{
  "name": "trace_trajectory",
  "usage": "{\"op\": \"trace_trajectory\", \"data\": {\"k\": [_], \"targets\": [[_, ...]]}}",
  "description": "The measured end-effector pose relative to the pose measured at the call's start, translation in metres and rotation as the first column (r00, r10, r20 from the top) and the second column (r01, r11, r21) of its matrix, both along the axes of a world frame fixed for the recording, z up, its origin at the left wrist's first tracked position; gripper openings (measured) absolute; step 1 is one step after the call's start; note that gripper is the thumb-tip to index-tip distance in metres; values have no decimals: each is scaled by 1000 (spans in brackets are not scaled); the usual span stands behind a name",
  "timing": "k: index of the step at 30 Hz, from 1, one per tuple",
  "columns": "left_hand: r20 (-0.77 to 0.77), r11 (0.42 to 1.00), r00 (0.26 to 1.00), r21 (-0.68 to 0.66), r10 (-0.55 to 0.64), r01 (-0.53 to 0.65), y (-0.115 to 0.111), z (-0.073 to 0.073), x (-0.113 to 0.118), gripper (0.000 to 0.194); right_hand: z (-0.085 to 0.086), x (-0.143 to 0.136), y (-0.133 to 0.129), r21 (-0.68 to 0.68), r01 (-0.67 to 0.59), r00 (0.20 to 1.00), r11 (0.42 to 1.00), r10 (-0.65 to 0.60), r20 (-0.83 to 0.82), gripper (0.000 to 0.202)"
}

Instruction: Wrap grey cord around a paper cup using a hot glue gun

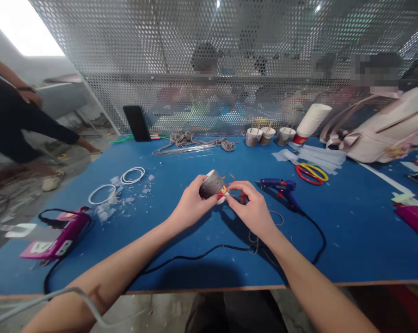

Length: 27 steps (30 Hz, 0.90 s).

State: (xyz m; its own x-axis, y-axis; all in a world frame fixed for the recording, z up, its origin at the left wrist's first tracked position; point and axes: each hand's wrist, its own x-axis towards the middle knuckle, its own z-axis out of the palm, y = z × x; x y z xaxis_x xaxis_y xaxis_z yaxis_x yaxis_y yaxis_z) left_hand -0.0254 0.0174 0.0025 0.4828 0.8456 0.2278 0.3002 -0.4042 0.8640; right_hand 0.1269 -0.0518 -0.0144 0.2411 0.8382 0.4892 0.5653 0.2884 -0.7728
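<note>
My left hand (195, 201) is wrapped around a paper cup (212, 185), tilted above the middle of the blue table. Grey cord covers most of the cup's side, and a red printed band shows at the end toward my right hand. My right hand (248, 203) is closed at that end, its thumb and index finger pinched on the cord against the cup. Loose grey cord (254, 243) trails below that hand onto the table. Just right of it lies a blue hot glue gun (280, 186), its black cable curving toward the table's front edge.
Scissors (311, 173), stacked paper cups (313, 121), cord-wrapped cups (253, 137) and a pale bag (389, 125) stand or lie at right and back. Left are white rings (132, 175), scraps, a phone (137, 123) and a magenta box (58, 233). A person (18, 111) stands beyond the left edge.
</note>
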Motion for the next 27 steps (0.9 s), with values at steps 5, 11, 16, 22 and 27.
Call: {"op": "trace_trajectory", "data": {"k": [5,11,16,22,27], "targets": [[-10,1000,1000,24,-15,15,0,-3,-1,29,-6,-1,-1,109,45,976,993,-66,205,8],[-31,998,999,50,-31,32,-2,-4,0,30,-7,0,-2,115,82,972,990,-105,211,9],[-35,998,999,44,-38,39,-4,-5,2,30,-6,0,-2,114,75,971,991,-98,216,13],[-90,995,994,70,-58,65,-7,-6,4,34,-4,0,-3,107,58,944,993,-89,317,11],[-91,994,993,78,-70,77,-8,-5,5,33,-3,0,-4,106,48,930,993,-83,359,12]]}}
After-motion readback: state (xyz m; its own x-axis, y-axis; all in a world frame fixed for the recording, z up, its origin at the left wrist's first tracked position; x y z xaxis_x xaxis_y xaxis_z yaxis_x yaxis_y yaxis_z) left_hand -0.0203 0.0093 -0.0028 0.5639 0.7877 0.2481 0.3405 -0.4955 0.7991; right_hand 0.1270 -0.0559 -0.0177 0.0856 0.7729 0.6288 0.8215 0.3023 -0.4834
